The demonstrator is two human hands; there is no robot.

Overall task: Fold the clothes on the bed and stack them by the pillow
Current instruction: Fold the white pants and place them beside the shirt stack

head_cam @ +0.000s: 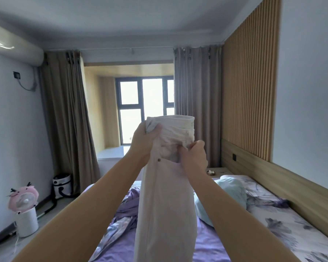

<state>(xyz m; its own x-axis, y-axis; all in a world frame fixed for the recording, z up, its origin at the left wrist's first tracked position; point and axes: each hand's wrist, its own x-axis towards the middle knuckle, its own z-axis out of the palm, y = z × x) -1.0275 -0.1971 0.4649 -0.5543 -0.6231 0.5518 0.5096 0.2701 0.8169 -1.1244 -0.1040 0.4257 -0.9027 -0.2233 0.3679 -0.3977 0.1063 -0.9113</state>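
Above a purple-sheeted bed (216, 246) with a pale blue pillow (229, 197), the left hand (143, 144) and right hand (194, 159) each clutch the waistband of white trousers (167, 195), held high so the legs hang straight, probably for folding.

head view: worn on the person's head | faces forward across the purple floral-sheeted bed (225, 246) toward the dark-framed window (146, 108) | hands close

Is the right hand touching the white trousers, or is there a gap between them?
Touching. In the head view the right hand pinches the white trousers just below the waistband, its fingers curled into the cloth with no gap.
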